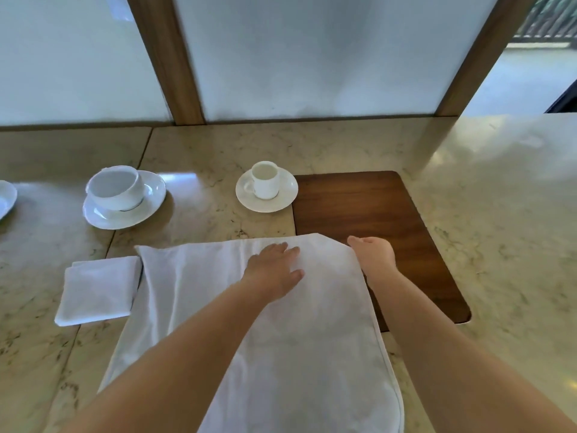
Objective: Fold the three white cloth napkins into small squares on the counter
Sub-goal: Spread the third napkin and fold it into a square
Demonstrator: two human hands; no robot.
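A large white napkin (187,295) lies spread on the marble counter (499,229), reaching from mid-counter down to the near edge. My left hand (274,270) rests flat on its far part, palm down, fingers apart. At the napkin's far right edge sits my right hand (373,254); its fingers seem to touch or pinch the hem, but the grip is unclear. A second white napkin (98,290), folded into a small square, lies to the left of the spread one, touching its edge.
A dark wooden board (368,207) is set into the counter under the napkin's right side. A small white cup on a saucer (265,185) stands behind it. A larger cup and saucer (121,195) stands at the far left, beside another plate's rim (6,198).
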